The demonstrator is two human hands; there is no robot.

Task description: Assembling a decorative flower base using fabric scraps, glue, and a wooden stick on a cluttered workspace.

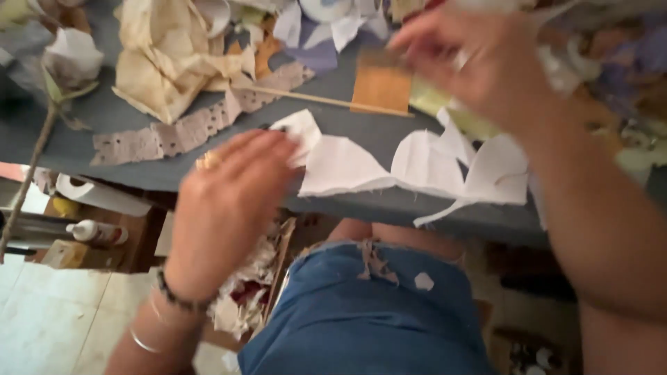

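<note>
My left hand [229, 201] lies flat at the near edge of the grey table [125, 125], its fingertips touching a small white fabric piece [300, 132]. Several white petal-shaped fabric cutouts [417, 170] lie in a row just right of it along the edge. My right hand [479, 59] is raised over the table's far right side, blurred by motion; I cannot tell whether its fingers pinch anything. A thin wooden stick [326, 101] and an orange-brown paper square [381, 87] lie between the two hands.
Crumpled cream fabric [163, 59] and a strip of perforated lace [187, 128] sit at the far left. A white fabric flower on a stem [69, 59] rests at the left edge. Scraps fill a box [246, 292] under the table, beside a glue bottle [94, 230].
</note>
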